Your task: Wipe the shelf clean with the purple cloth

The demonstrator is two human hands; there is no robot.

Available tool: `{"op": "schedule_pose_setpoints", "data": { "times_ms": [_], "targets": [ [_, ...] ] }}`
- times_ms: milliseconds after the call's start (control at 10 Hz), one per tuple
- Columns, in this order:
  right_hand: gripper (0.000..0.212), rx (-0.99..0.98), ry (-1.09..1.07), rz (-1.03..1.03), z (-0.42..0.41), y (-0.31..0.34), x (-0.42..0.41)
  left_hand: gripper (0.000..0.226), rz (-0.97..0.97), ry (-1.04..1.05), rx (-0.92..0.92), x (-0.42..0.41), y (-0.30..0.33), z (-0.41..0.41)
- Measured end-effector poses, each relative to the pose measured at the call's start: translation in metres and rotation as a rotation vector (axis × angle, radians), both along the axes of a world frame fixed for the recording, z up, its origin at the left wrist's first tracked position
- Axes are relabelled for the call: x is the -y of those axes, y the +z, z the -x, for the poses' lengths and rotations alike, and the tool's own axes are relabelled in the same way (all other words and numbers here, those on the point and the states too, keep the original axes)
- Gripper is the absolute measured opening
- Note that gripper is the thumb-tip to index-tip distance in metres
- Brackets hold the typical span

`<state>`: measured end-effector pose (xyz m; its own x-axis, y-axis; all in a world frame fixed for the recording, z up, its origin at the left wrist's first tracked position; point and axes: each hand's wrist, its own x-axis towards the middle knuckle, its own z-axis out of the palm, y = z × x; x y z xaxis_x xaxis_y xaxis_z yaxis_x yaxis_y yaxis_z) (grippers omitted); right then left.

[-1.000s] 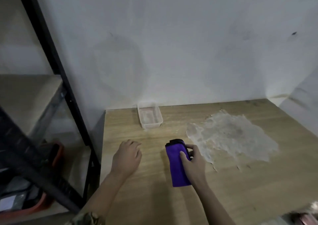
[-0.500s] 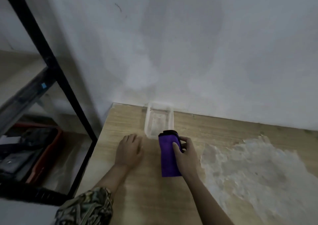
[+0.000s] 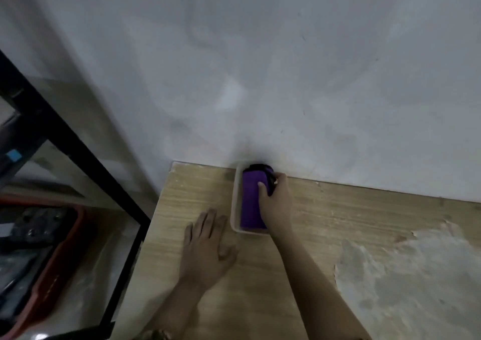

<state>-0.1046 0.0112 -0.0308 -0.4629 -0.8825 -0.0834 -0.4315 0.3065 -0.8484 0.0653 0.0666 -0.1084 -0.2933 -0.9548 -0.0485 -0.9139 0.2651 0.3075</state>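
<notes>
The left hand (image 3: 205, 251) lies flat, fingers spread, on the wooden shelf (image 3: 307, 235). To its right the folded purple cloth (image 3: 250, 204), black-edged at its far end, lies in a clear tray (image 3: 235, 204) by the white wall (image 3: 260, 79), the right hand (image 3: 276, 204) gripping it with curled fingers. A pale patchy stain (image 3: 406, 272) lies farther right.

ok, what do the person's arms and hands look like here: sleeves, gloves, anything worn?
Both hands are bare: no gloves, rings or watch show on the left hand or the right hand. Both forearms are bare too. At the bottom edge a bit of camouflage-patterned sleeve shows on the left arm. No sleeve shows on the right arm.
</notes>
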Motion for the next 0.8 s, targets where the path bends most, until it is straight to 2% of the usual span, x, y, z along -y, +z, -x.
{"op": "schedule_pose_setpoints", "data": {
  "times_ms": [100,300,400,600,700,800],
  "targets": [
    [0.032,-0.097,0.035,-0.028,-0.004,-0.017,0.005,0.072,0.025,-0.005,-0.016,0.0,-0.001,0.0],
    [0.044,-0.459,0.146,-0.049,-0.012,-0.026,0.004,0.071,0.08,-0.009,-0.005,0.002,-0.009,0.0],
    [0.042,-0.555,0.22,-0.149,-0.011,-0.026,0.003,0.071,0.104,-0.007,-0.004,0.002,-0.009,0.0],
    [0.04,-0.601,0.285,-0.256,-0.014,-0.013,0.004,0.065,0.126,-0.045,0.059,0.002,-0.006,-0.004],
    [0.033,-0.606,0.289,-0.204,-0.013,0.002,-0.007,0.054,0.201,-0.114,0.054,0.006,0.005,-0.016],
    [0.015,-0.671,0.329,-0.099,-0.015,0.004,-0.038,0.041,0.25,-0.125,0.087,-0.001,0.028,-0.025]
  ]
}}
